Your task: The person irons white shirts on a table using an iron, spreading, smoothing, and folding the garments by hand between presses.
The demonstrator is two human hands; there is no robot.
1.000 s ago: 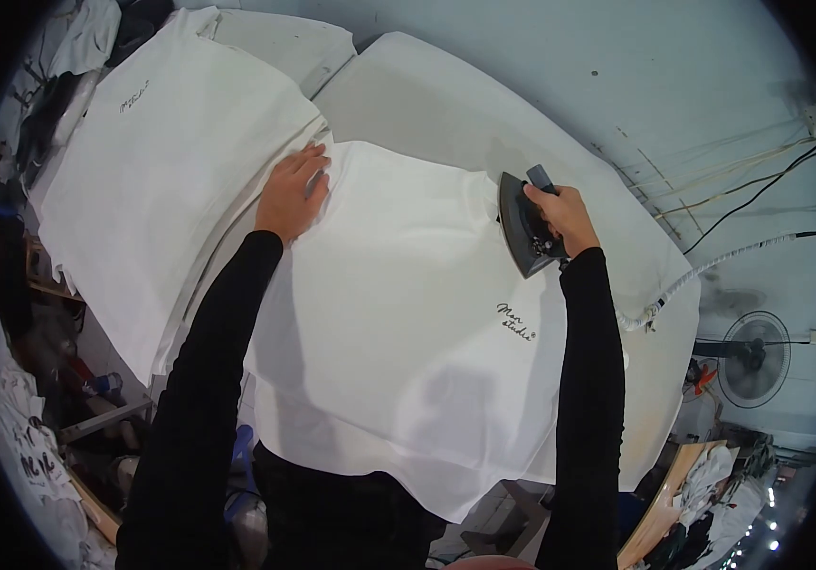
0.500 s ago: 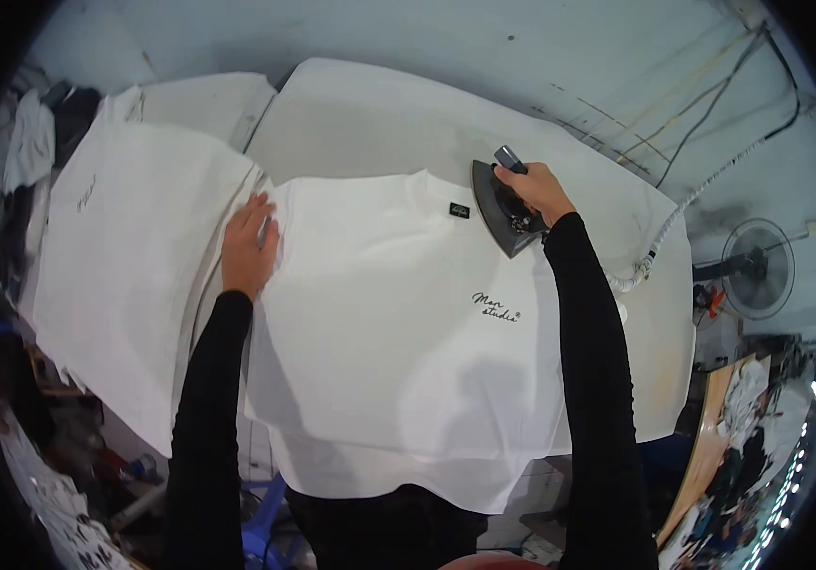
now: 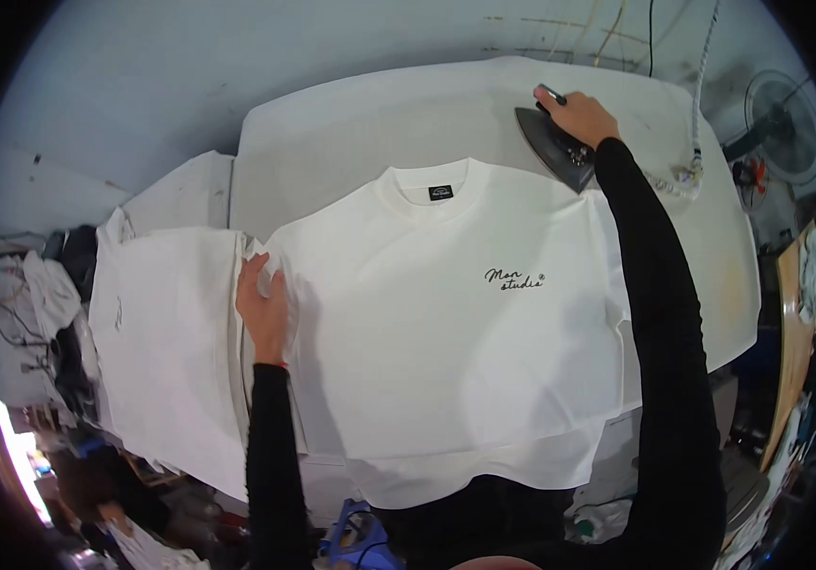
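Observation:
A white T-shirt [image 3: 408, 351] with small "Mon studio" lettering on the chest lies face up on a padded ironing table [image 3: 332, 128]. Its collar faces the far side, with a black label inside the neck. My right hand [image 3: 584, 119] is wrapped round the handle of an iron [image 3: 552, 150]. The iron is just beyond the shirt's right shoulder, its lower end close to the sleeve seam. My left hand [image 3: 264, 309] rests at the left sleeve with fingers extended and thumb apart. What lies under the palm is hidden.
Another white shirt [image 3: 175, 332] is laid out to the left, hanging over the near edge. A wrapped cord [image 3: 702, 85] runs from the iron up the right side. A fan [image 3: 778, 128] stands at the far right. A blue plastic stool [image 3: 359, 537] is below the table.
The iron has moved from beside the collar outward to the right shoulder and away from me. The neckline now lies spread more openly. My view has shifted; my left hand stays by the sleeve.

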